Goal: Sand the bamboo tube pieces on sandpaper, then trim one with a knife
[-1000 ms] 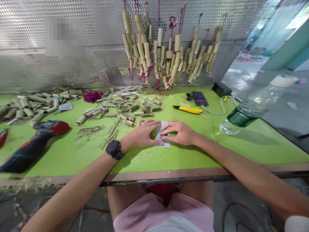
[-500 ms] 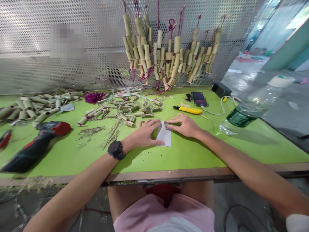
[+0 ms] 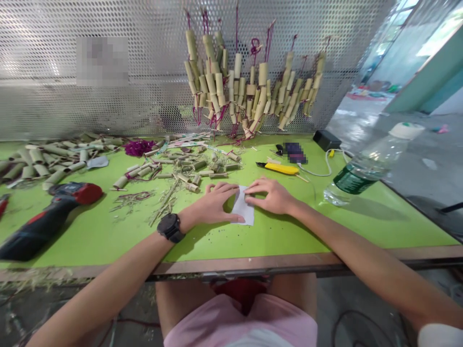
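A small white sheet of paper (image 3: 246,214) lies on the green tabletop in front of me. My left hand (image 3: 213,205) rests flat at its left side, fingers stretched and thumb apart, the thumb tip on the paper's lower part. My right hand (image 3: 273,196) is bent over the upper right part of the sheet. Thumb and fingertips come together there around something small and dark, too covered to name. Beyond the hands lie cut bamboo pieces (image 3: 198,165) and a yellow utility knife (image 3: 280,168).
A cordless power tool (image 3: 54,217) lies at left, near a bamboo pile (image 3: 54,154) and purple string (image 3: 139,147). Strung bamboo (image 3: 249,91) hangs on the perforated metal panel (image 3: 144,96). A tilted-looking water bottle (image 3: 365,166), black box (image 3: 326,140) and white cable (image 3: 325,169) stand or lie at right.
The view has shifted slightly. My right hand's fingers have bent a little more over the paper; my left hand stays in nearly the same place on it.
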Motion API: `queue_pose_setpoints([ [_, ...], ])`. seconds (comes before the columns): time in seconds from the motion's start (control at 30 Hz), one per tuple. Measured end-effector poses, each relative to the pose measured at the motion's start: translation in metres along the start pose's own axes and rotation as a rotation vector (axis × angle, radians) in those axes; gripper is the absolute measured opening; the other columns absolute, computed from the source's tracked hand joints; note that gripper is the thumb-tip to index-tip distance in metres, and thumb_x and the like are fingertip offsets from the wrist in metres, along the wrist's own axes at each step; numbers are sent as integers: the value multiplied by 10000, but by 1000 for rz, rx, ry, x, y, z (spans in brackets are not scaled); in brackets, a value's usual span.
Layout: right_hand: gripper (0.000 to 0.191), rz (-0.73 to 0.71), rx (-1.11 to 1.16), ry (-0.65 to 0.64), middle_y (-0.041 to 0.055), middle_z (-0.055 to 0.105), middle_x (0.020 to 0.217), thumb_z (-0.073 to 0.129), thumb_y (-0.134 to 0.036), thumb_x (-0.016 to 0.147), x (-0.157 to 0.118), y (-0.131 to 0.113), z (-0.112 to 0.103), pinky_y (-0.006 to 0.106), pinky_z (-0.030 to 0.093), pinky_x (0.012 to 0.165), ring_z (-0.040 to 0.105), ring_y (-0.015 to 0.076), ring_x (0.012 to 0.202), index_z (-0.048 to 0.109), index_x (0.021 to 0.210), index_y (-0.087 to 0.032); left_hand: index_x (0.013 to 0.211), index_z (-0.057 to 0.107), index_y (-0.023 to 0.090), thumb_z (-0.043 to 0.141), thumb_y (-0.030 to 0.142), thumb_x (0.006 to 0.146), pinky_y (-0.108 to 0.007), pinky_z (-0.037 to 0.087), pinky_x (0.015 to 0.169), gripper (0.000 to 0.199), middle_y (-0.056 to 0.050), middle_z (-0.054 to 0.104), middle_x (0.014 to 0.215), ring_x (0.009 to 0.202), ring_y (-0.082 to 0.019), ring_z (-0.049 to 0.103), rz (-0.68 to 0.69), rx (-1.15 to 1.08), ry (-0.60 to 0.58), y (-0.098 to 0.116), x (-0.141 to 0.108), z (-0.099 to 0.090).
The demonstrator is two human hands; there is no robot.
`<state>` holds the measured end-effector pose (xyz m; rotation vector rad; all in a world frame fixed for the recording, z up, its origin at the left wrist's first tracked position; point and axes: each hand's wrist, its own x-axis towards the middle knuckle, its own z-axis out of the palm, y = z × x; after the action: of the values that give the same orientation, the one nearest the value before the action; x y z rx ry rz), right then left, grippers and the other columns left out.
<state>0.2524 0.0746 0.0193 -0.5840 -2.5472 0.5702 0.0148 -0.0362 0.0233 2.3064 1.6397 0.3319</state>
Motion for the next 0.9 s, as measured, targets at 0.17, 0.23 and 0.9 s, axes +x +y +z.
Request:
queue_pose_setpoints([
  [0.17, 238, -47, 95, -80, 58, 836, 1143, 819, -383, 926, 0, -8, 5, 458, 563, 960, 719, 262, 1040, 868, 1152, -328, 1600, 520, 190, 620, 907, 846, -636, 275, 1255, 1045, -201, 479, 1675, 1525, -454, 404, 20, 10, 3, 0, 0, 1],
  [0.23, 234, 43, 18, -16, 66, 831, 1090, 808, -409, 931, 1, -3, 0, 470, 568, 916, 713, 275, 999, 872, 1141, -329, 1615, 501, 192, 625, 901, 849, -629, 277, 1258, 1051, -203, 474, 1678, 1528, -450, 401, 14, 7, 9, 0, 0, 1],
  [0.9, 299, 137, -114, 58, 122, 731, 1201, 624, -380, 1042, 2, 24, -4, 477, 579, 910, 700, 296, 1074, 826, 1237, -278, 1639, 483, 234, 636, 870, 867, -627, 279, 1261, 1012, -195, 483, 1668, 1518, -448, 411, 24, 10, 9, -1, -2, 2],
])
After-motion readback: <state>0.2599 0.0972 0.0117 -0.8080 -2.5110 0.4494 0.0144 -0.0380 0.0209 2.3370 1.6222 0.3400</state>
